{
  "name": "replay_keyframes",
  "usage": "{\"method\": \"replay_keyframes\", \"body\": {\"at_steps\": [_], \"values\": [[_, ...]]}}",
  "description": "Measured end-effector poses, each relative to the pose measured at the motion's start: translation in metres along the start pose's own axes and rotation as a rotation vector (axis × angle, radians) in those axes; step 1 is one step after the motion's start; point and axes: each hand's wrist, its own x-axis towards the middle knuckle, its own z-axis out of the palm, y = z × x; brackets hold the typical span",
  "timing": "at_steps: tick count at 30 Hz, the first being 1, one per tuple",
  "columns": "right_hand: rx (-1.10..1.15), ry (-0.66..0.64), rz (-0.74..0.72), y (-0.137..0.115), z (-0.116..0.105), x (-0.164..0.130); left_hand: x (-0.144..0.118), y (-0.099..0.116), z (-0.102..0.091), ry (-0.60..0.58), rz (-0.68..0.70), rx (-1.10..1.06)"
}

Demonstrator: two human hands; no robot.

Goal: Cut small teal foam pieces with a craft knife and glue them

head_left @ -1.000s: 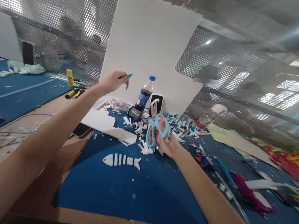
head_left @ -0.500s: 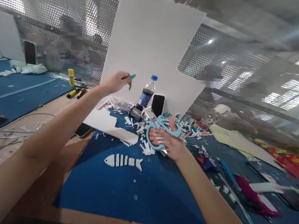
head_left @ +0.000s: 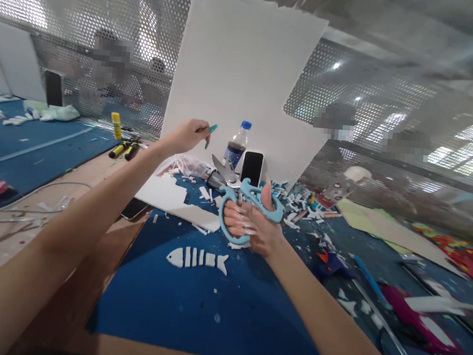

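My left hand [head_left: 194, 133] is raised, its fingers pinched together on a small teal piece [head_left: 212, 128]. Teal shows above and below the fingertips; whether it is one curved piece I cannot tell. Light-blue-handled scissors [head_left: 228, 178] are in my right hand [head_left: 253, 223], with my fingers through one loop and the thumb through the other. Their blades stand parted and point up and left toward my left hand, apart from the teal piece. Below, on the blue mat [head_left: 191, 317], lies a white fish [head_left: 198, 258] made of separate cut pieces, with a dark eye.
A cola bottle [head_left: 236, 144] and an upright phone [head_left: 253, 168] stand before a white board [head_left: 246, 62]. White and teal scraps [head_left: 298, 208] litter the mat around a white sheet [head_left: 168, 196]. A glue gun [head_left: 330, 263] and a magenta tool [head_left: 418, 320] lie right.
My right hand has turned and brought the scissors up and left, so the blades now show, parted. My left hand keeps the teal piece in nearly the same place.
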Motion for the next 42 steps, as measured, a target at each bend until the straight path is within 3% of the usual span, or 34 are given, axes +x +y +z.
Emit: {"method": "replay_keyframes", "body": {"at_steps": [6,16,22,30,42], "values": [[-0.025,-0.077,-0.009,0.012,0.011,0.000,0.001,-0.004,-0.002,0.015,0.023,0.024],[-0.039,0.029,-0.199,0.039,0.034,-0.003,0.002,-0.002,-0.007,0.034,0.001,0.029],[-0.010,-0.009,-0.136,0.033,0.035,0.010,-0.001,0.003,-0.007,0.007,0.006,0.030],[0.039,-0.030,-0.160,0.028,0.024,0.032,-0.001,0.001,-0.007,-0.018,0.033,0.018],[0.081,-0.018,-0.164,0.021,0.027,0.040,0.001,-0.006,-0.006,-0.055,0.051,0.008]]}}
